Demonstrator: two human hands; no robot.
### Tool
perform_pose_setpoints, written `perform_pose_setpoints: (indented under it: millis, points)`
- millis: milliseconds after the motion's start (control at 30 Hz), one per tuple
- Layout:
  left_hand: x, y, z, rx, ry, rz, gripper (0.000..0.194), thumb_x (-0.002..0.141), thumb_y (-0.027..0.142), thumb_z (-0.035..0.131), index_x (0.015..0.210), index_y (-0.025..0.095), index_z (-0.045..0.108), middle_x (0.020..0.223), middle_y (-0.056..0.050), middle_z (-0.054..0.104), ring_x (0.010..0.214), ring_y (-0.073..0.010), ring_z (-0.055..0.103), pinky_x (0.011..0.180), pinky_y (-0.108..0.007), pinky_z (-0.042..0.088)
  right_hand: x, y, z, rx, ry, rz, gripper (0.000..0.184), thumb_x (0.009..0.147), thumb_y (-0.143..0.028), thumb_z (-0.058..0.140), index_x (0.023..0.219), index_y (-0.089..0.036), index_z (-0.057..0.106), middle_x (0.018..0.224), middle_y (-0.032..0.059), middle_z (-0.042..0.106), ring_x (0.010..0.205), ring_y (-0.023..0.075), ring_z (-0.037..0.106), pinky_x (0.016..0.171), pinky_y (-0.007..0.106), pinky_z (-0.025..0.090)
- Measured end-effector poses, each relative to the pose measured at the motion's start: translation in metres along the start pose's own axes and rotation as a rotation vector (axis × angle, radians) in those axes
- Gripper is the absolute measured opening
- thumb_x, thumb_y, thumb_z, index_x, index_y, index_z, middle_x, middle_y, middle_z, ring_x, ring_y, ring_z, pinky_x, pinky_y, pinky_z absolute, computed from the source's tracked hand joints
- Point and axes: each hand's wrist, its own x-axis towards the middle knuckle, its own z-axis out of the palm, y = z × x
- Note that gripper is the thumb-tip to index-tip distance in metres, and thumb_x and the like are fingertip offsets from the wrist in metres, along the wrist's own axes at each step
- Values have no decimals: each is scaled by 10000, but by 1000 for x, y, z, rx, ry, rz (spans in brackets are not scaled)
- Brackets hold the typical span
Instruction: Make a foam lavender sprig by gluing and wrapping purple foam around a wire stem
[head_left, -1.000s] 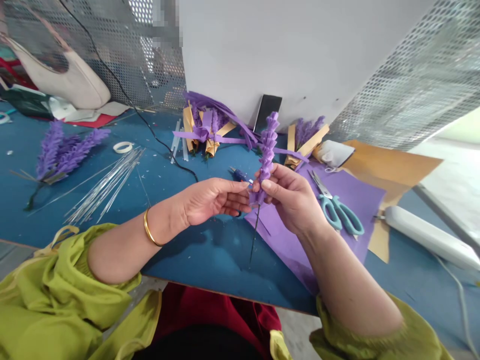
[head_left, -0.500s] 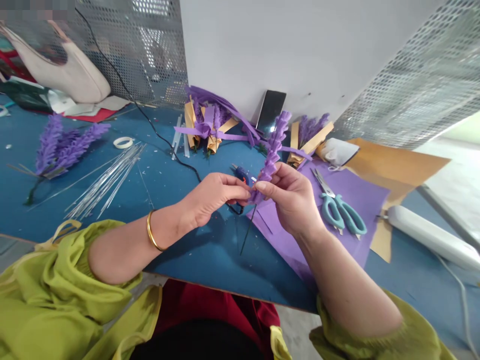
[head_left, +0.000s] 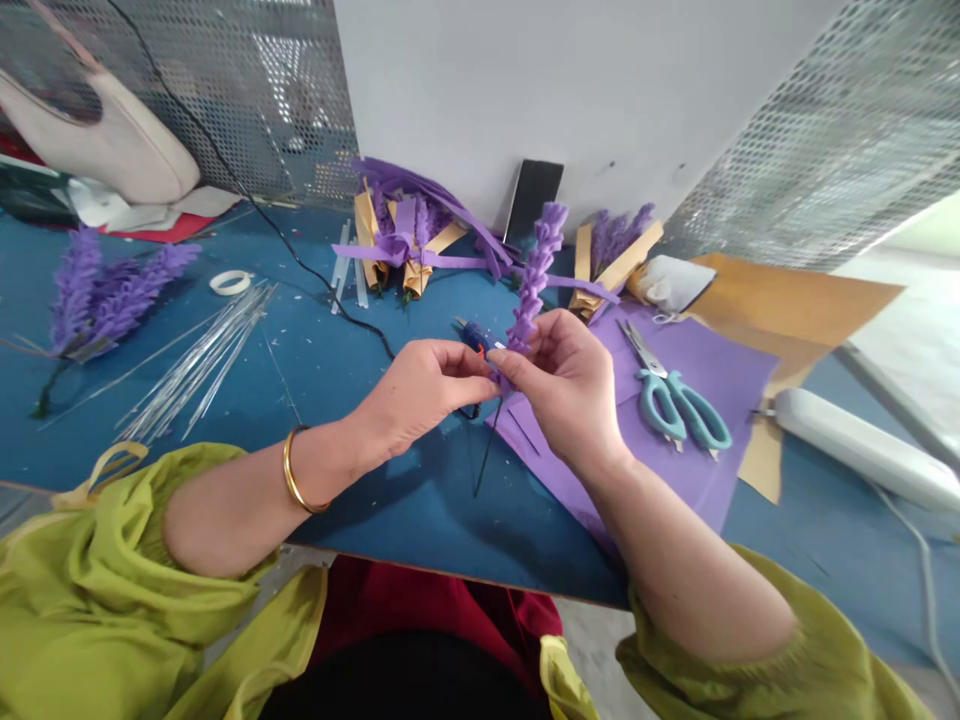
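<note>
A purple foam lavender flower (head_left: 534, 268) stands upright on a thin dark wire stem (head_left: 487, 455) above the blue table (head_left: 315, 350). My right hand (head_left: 571, 390) is closed round the base of the flower. My left hand (head_left: 420, 392) pinches the same base from the left, thumb and fingers pressed together. A gold bangle (head_left: 294, 470) circles my left wrist. Under my right hand lies a purple foam sheet (head_left: 712, 380), with teal scissors (head_left: 679, 400) on it.
Silver wires (head_left: 199, 365) and a tape roll (head_left: 229, 283) lie at the left, finished purple flowers (head_left: 105, 295) beyond them. Wrapped bouquets (head_left: 409, 245) lean by a phone (head_left: 532, 200) at the grey board. A glue gun (head_left: 476, 335), black cable (head_left: 300, 262), brown paper (head_left: 795, 320) and white tube (head_left: 862, 450) are nearby.
The flower tilted to the right and then came back nearly upright. My left hand's fingers closed in on its base. The view shifted slightly.
</note>
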Motion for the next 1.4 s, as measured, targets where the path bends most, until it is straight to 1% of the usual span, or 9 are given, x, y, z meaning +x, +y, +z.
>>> perform_pose_setpoints:
  millis: [200, 533, 733, 833, 933, 1067, 1133, 1233, 1400]
  points:
    - [1, 1, 1, -65, -1, -60, 24, 658, 167, 737, 678, 164, 751, 695, -34, 695, 711, -151, 599, 735, -288, 443, -2, -1, 3, -39, 35, -12, 298, 714, -211, 754, 744, -237, 459, 599, -81, 437, 543, 86, 429, 518, 245, 391]
    - [1, 2, 0, -91, -17, -66, 46, 653, 172, 734, 693, 163, 755, 704, -31, 695, 724, -152, 593, 751, -292, 439, -3, -2, 5, 2, 23, 6, 303, 710, -219, 767, 752, -235, 468, 643, -64, 507, 561, 94, 469, 532, 261, 413]
    - [2, 1, 1, -99, -1, -45, 44, 658, 170, 731, 698, 156, 743, 711, -25, 699, 739, -157, 603, 773, -302, 447, -3, -3, 9, 15, 11, 23, 300, 707, -220, 772, 753, -235, 475, 614, -73, 486, 554, 92, 467, 522, 250, 414]
    - [3, 2, -2, -119, -11, -58, 33, 654, 156, 731, 686, 153, 733, 698, -18, 696, 748, -157, 608, 798, -307, 448, -2, -3, 7, 71, -58, 32, 259, 722, -247, 787, 782, -223, 536, 652, -59, 545, 586, 97, 504, 552, 255, 442]
    - [4, 2, -4, -165, -25, -86, 33, 642, 157, 741, 640, 154, 709, 649, -6, 667, 721, -148, 597, 795, -306, 443, 3, -3, -3, 212, -272, 71, 212, 757, -293, 788, 867, -205, 629, 782, -19, 645, 692, 122, 592, 664, 286, 513]
    - [8, 0, -6, -250, -52, -145, 93, 607, 166, 781, 629, 165, 691, 630, 9, 651, 710, -155, 618, 816, -329, 448, 13, 0, -20, 371, -549, 124, 267, 770, -251, 794, 1009, -212, 680, 914, 11, 712, 817, 160, 671, 802, 333, 561]
    - [9, -1, -7, -273, -79, -176, 112, 601, 181, 804, 667, 161, 714, 660, 0, 676, 721, -166, 639, 838, -349, 458, 17, 2, -25, 367, -568, 107, 248, 773, -206, 792, 999, -216, 694, 904, 8, 727, 813, 158, 686, 798, 324, 569]
    - [10, -1, -10, -294, -122, -188, 134, 615, 194, 808, 733, 155, 759, 721, -24, 720, 740, -173, 656, 863, -359, 471, 18, 4, -27, 360, -513, 75, 218, 768, -171, 794, 964, -213, 707, 863, 4, 736, 780, 152, 689, 768, 311, 572]
    - [10, 0, -13, -286, -165, -152, 128, 681, 231, 748, 762, 142, 791, 772, -59, 755, 769, -195, 678, 878, -371, 487, 16, 2, -25, 323, -431, 55, 219, 718, -217, 839, 892, -207, 707, 815, -5, 710, 741, 146, 659, 739, 309, 548]
